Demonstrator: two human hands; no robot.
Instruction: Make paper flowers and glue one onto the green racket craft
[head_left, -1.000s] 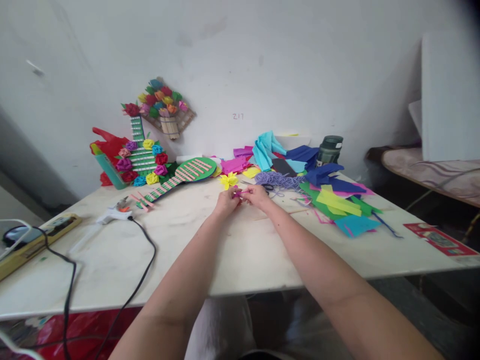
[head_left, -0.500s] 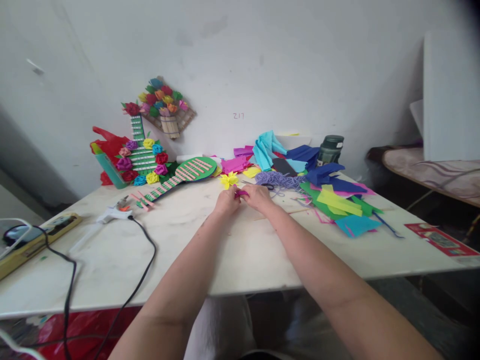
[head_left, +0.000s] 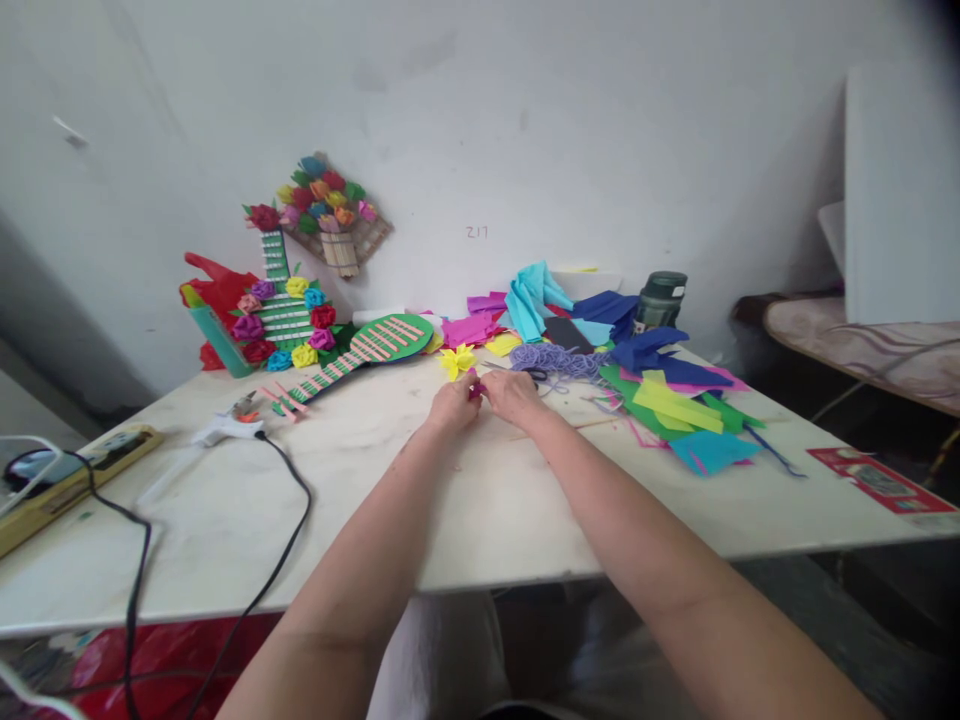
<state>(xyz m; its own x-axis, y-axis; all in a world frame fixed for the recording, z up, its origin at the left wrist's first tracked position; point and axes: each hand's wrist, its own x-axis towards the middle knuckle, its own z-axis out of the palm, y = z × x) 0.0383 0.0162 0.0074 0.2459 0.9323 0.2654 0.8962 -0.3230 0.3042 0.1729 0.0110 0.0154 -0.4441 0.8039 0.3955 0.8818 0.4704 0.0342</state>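
Both my hands meet over the middle of the table around a small piece of magenta crepe paper (head_left: pixel 475 386). My left hand (head_left: pixel 452 402) is closed, pinching the paper from the left. From the other side my right hand (head_left: pixel 511 393) has its fingers pressed together at the same piece. Most of the paper is hidden by the fingers. Just beyond them lies a yellow paper flower (head_left: pixel 457 361). Dark-handled scissors (head_left: pixel 537 374) lie behind my right hand, partly covered by it.
Right of my hands are purple yarn (head_left: pixel 553 360) and piled coloured paper (head_left: pixel 675 405). A green bottle (head_left: pixel 660 300) stands behind. On the left are a stick-covered green board (head_left: pixel 390 338), a white glue gun (head_left: pixel 229 428) with its black cord, and a power strip (head_left: pixel 120 452). A flower-decorated piece (head_left: pixel 289 320) leans on the wall.
The magenta paper has turned between my fingers, and less of it shows stretched between the hands. My hands have shifted only slightly; the things on the table stay put.
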